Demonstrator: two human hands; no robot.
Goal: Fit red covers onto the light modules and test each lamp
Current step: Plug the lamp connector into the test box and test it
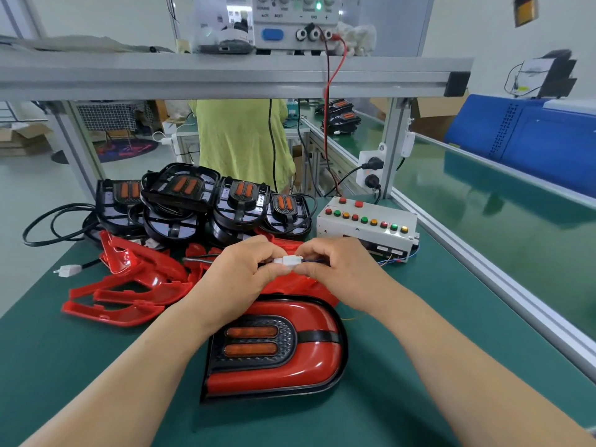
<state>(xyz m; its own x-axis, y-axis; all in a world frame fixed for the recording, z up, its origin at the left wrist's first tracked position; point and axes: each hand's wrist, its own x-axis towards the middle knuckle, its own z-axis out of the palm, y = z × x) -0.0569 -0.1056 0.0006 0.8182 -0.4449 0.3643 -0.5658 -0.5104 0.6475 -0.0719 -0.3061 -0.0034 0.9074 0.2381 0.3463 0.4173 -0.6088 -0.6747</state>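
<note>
A lamp with a red cover fitted (277, 350) lies on the green mat in front of me. Above it, my left hand (240, 272) and my right hand (335, 269) both pinch a white plug connector (288, 263), one half in each hand, the halves touching. Loose red covers (129, 285) lie to the left. Several bare black light modules (200, 201) with orange lenses are stacked behind. A white test box (364, 225) with coloured buttons sits at the right, thin wires running from it to my right hand.
A second white plug on a black cable (67, 270) lies at the left. A power supply (290, 21) stands on the aluminium shelf above, with red leads hanging down. A person in a green shirt (238, 140) stands behind the bench. A conveyor (516, 201) runs along the right.
</note>
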